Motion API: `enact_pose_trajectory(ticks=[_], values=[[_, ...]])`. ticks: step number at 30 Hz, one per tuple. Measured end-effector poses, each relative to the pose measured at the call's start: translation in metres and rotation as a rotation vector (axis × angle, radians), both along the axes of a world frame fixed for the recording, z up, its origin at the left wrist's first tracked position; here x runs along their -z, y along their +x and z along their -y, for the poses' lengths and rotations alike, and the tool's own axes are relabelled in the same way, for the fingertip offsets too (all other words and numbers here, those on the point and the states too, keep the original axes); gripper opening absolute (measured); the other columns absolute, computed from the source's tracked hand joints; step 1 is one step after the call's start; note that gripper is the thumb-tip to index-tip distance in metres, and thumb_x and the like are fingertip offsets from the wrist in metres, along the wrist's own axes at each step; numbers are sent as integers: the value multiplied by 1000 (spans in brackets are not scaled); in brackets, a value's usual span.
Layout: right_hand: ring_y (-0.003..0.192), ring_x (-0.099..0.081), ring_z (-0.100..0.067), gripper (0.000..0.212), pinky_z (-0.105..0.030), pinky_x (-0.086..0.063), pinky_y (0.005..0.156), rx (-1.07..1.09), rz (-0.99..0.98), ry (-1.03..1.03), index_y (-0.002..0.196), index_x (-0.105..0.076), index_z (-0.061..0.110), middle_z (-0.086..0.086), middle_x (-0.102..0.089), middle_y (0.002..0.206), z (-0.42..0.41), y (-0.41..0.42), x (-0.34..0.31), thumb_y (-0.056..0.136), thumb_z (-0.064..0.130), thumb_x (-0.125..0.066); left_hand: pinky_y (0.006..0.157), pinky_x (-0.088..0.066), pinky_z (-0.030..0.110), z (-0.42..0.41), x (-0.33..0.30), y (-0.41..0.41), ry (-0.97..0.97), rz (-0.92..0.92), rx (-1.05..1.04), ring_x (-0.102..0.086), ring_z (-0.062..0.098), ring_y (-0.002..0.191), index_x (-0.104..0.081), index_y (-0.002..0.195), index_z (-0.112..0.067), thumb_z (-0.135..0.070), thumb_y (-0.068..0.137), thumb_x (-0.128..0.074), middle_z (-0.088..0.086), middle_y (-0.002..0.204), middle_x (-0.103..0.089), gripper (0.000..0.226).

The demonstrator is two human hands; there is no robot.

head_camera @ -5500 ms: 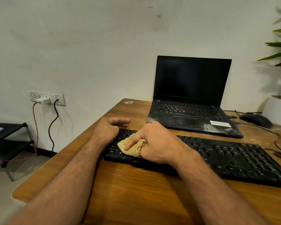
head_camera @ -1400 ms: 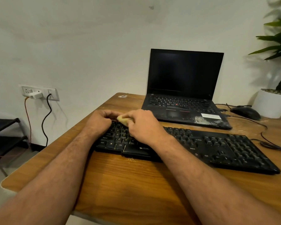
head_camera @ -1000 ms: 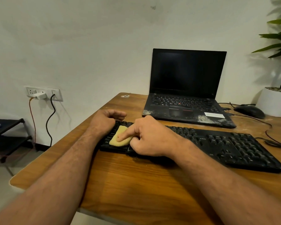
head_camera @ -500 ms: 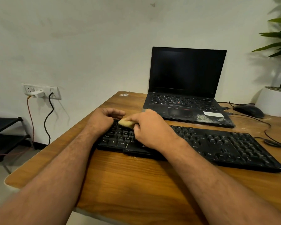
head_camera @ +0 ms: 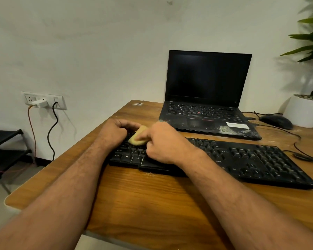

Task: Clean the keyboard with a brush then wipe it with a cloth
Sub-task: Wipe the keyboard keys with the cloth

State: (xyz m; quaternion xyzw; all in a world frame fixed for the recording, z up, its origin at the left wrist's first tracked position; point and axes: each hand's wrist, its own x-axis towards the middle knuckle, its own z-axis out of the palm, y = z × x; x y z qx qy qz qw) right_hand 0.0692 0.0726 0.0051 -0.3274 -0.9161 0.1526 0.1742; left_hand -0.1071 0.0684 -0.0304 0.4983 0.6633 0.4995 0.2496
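Wiping: a yellow cloth (head_camera: 138, 137) lies on the far left keys of the keyboard (head_camera: 242, 159), pressed there by the right hand (head_camera: 163, 142).
Cloth and hand: the cloth pokes out just left of the right hand's fingertips, wedged between both hands.
Right hand: fingers curled and pinching the cloth's right edge, heel of the hand over the keyboard's middle-left keys.
Left hand (head_camera: 114, 131): fingers curled over the keyboard's far left corner, gripping it, knuckles touching the cloth.
Keyboard: black, lying across the wooden table (head_camera: 152, 204), near its left edge.
Writing: Ctrl, Alt and Shift read on keys near the hands; Shift and Ctrl again further right on the keyboard.
Crumbs (head_camera: 149, 174): tiny specks on the table just in front of the keyboard.
Laptop (head_camera: 206, 98): open, screen dark, just behind the keyboard; pale dust on its palm rest, white label unreadable.
Mouse (head_camera: 276, 121): behind the keyboard's right end.
Plant pot (head_camera: 304, 110): white, right of the mouse.
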Motion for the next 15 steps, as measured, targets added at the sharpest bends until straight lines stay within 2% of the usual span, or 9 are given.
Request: enact_pose_trajectory(ticks=[2,4,5,7,8,9,11,13,15], values=[[75,-57,10,45,-7,-49,70,-102,2,-73,106,-78,30,22,-71,104,10,2,-4,81,1,-56,75,-56,25,-1,1,0,-1,-7,-7,-70,14,92,-79,100,-16,20,77,-36,2,96,-76,60],[66,-60,5,41,-17,-52,55,-170,-17,-113,97,-80,32,18,-74,95,15,5,-5,78,2,-58,77,-56,27,-1,1,-2,-10,-3,-9,-69,14,96,-79,98,-18,20,76,-35,2,99,-76,63],[68,-62,2,41,-22,-54,56,-188,-36,-106,95,-80,32,16,-74,95,16,6,-4,78,3,-58,79,-56,27,-2,2,-3,-12,-1,-6,-69,13,97,-79,98,-19,21,75,-35,1,100,-76,64],[87,-62,1,43,-26,-57,79,-181,-76,-6,102,-79,35,16,-74,102,13,6,0,81,5,-55,81,-56,27,-2,2,-3,-14,6,-3,-69,12,97,-79,100,-18,20,77,-35,1,100,-76,62],[97,-58,5,45,-21,-51,93,-174,-79,60,109,-76,35,18,-73,109,12,4,2,83,6,-54,79,-56,25,-2,2,-3,-16,7,-10,-69,11,95,-79,101,-18,19,78,-36,1,99,-76,60],[100,-53,12,47,-15,-43,99,-170,-73,96,115,-74,35,19,-71,115,10,3,4,85,5,-53,76,-55,24,-2,1,-2,-14,6,-16,-70,11,93,-79,101,-18,18,80,-38,0,98,-76,58],[96,-51,22,47,-5,-40,96,-177,-41,21,112,-76,32,20,-72,113,11,3,2,85,1,-54,74,-55,22,-2,2,-3,-10,7,-23,-69,10,93,-79,99,-19,18,81,-38,-1,97,-76,58],[87,-59,17,44,-6,-49,81,-161,-49,-75,98,-81,31,25,-73,93,13,5,-2,80,-1,-56,80,-57,27,-3,3,-3,-8,6,-7,-69,11,97,-79,98,-19,19,77,-36,0,99,-76,61],[79,-57,20,44,-1,-45,72,-184,-74,-62,102,-80,30,25,-70,89,17,4,-2,82,-1,-56,84,-58,30,-2,2,-4,-9,21,-7,-69,13,98,-79,99,-17,20,76,-35,1,99,-76,61]])
